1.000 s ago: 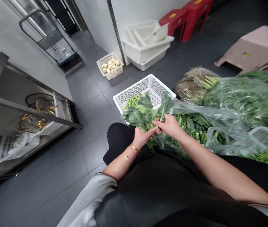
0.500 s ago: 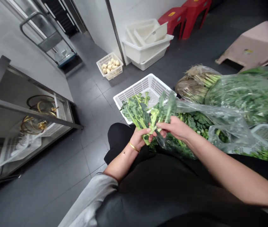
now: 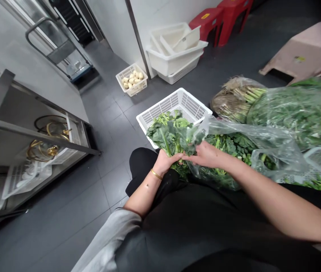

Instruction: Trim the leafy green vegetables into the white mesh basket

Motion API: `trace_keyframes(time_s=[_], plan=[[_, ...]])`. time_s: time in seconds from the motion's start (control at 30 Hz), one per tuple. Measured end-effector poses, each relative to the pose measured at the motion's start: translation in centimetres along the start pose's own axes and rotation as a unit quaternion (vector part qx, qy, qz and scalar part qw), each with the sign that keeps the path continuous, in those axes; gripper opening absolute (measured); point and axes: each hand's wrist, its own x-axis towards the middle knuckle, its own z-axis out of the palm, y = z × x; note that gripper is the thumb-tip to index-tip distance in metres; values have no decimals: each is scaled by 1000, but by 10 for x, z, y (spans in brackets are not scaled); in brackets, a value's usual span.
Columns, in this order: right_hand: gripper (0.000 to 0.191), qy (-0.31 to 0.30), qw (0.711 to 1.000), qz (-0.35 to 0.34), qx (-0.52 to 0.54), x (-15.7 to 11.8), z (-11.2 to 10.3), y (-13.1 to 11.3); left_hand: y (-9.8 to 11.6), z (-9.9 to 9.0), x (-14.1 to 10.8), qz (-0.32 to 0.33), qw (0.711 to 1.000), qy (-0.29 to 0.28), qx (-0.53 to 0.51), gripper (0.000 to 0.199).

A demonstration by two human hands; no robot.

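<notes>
My left hand (image 3: 166, 160), with a gold bangle at the wrist, is closed around the stems of a bunch of leafy green stalks (image 3: 168, 138). The leaves fan out over the near rim of a white perforated basket (image 3: 163, 101), which has more greens inside. My right hand (image 3: 205, 154) meets the left at the stems, its fingers closed on a leafy part of the greens; the exact grip is partly hidden. Right beside it lies an open clear plastic bag (image 3: 262, 138) with more dark green leafy stalks (image 3: 231, 145).
Bagged greens (image 3: 304, 113) and a bundle with roots (image 3: 234, 96) lie to the right. A small basket of pale round vegetables (image 3: 132, 81), stacked white tubs (image 3: 174, 56), red stools (image 3: 211, 22) and a pink stool (image 3: 304, 49) stand beyond. A metal shelf (image 3: 44, 132) is at left.
The right hand has moved slightly down, closer to the left hand. The light green stalk between the hands has joined the bunch in the left hand, and its leaves spread wider.
</notes>
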Motion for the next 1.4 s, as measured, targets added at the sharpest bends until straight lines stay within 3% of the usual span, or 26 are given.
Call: trace_keyframes(time_s=[0.1, 0.2, 0.27, 0.33, 0.43, 0.53, 0.6, 0.67, 0.73, 0.8, 0.87, 0.93, 1.0, 1.1, 1.17, 1.23, 1.3, 1.4], plan=[[34, 13, 1000, 1, -1, 6, 9, -10, -7, 2, 6, -43, 996, 21, -71, 35], [24, 34, 998, -50, -11, -8, 47, -20, -11, -2, 16, -82, 980, 110, -147, 29], [20, 2, 998, -63, -26, -23, 70, -14, -9, -9, 22, -80, 968, 152, -184, 24], [18, -17, 998, -9, -58, -34, 80, 3, -4, -17, 22, -60, 966, 149, -204, 20], [18, -70, 989, 92, -88, -34, 68, 33, 3, -23, 16, -48, 976, 110, -180, 22], [29, -119, 983, 140, 26, -16, 39, 40, 3, -17, 7, -34, 987, 88, -131, 29], [33, -67, 970, 158, 170, 1, 24, 29, 0, -9, 4, -20, 992, 76, -103, 34], [34, 38, 958, 160, 237, 13, 18, 11, -6, 0, 3, -11, 994, 78, -79, 35], [33, 152, 965, 137, 166, 14, 24, -7, -13, 7, 4, -10, 992, 107, -70, 32], [29, 201, 978, 39, 42, 4, 37, -20, -18, 9, 10, -18, 986, 149, -75, 27], [26, 152, 982, -103, -43, -12, 51, -23, -16, 4, 26, -49, 981, 168, -84, 24], [25, 69, 981, -149, -98, -25, 60, -15, -4, -8, 54, -84, 980, 159, -83, 21], [23, 8, 984, -55, -170, -31, 60, 4, 17, -22, 89, -79, 983, 152, -69, 19], [20, -110, 961, 83, -238, -31, 57, 35, 50, -38, 130, -66, 976, 209, -14, 16], [29, -177, 960, 94, -195, -29, 56, 46, 60, -41, 134, -72, 976, 207, 6, 16], [54, -183, 974, 103, -87, -25, 55, 47, 57, -37, 117, -86, 985, 152, 1, 13], [65, -129, 978, 149, 66, -18, 50, 42, 43, -30, 87, -97, 992, 76, -19, 13], [53, 26, 934, 212, 286, -1, 31, 34, 19, -16, 38, -94, 995, 0, -17, 19]])
